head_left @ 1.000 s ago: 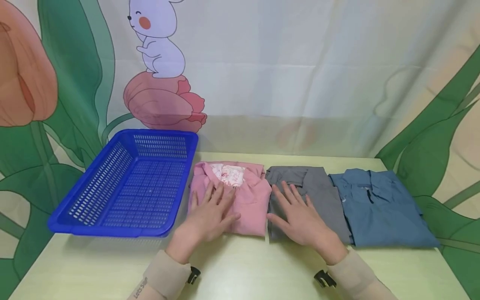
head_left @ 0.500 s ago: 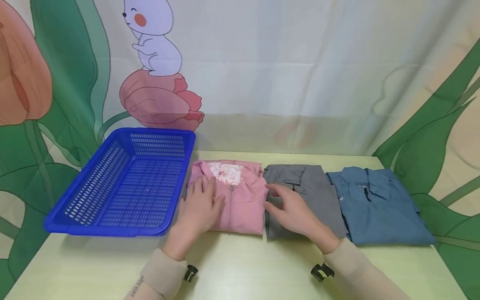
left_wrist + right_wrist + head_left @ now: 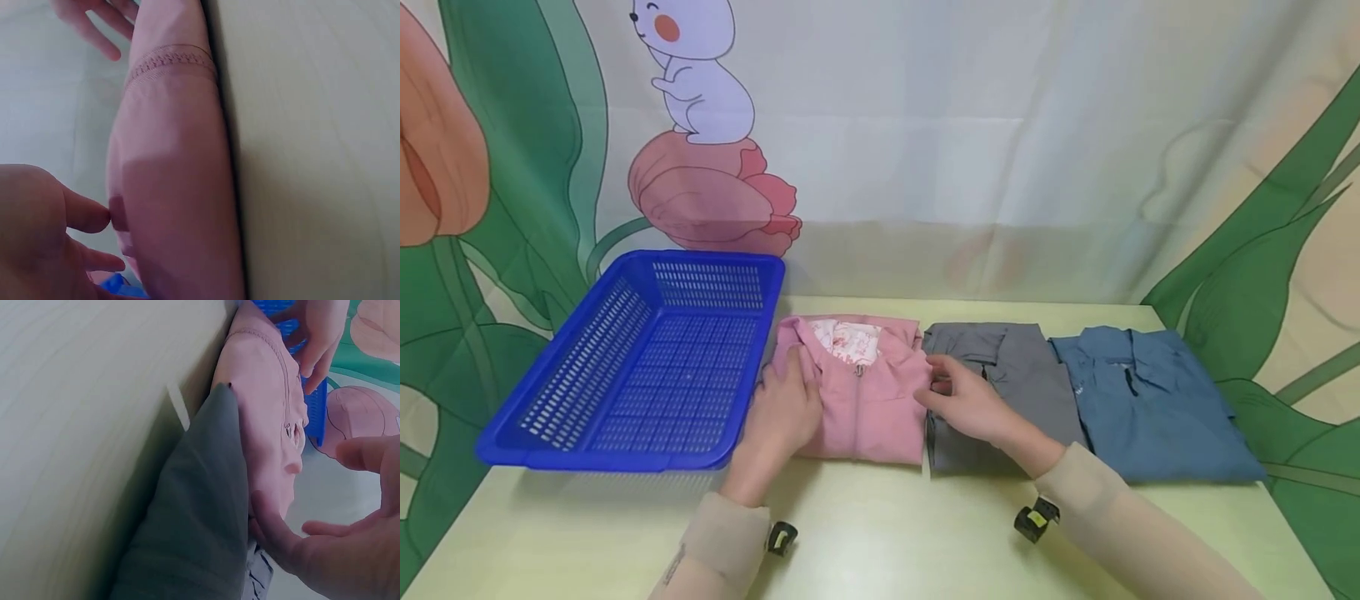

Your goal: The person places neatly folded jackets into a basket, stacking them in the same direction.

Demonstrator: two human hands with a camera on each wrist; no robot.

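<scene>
A pink zip jacket (image 3: 891, 425), folded, with a floral lining (image 3: 855, 343) at the neck, lies on the table between both hands. My left hand (image 3: 782, 408) rests at its left edge; in the left wrist view the thumb (image 3: 87, 212) touches the cloth and the fingers are spread apart. At the right edge is my right hand (image 3: 970, 404), its fingers loosely bent. In the right wrist view one digit (image 3: 272, 519) reaches down by the pink cloth, while another stands apart from it. A folded grey garment (image 3: 1037, 383) lies partly under the right hand.
An empty blue plastic basket (image 3: 625, 460) with slotted sides stands left of the pink jacket. On the far right lies a folded blue garment (image 3: 1165, 425). Behind the pale table (image 3: 880, 533) hangs a printed curtain (image 3: 910, 150).
Both hands were spread flat over the pink and grey garments. They have moved to the pink jacket's left and right edges, and the fingers have bent. The head view has shifted slightly.
</scene>
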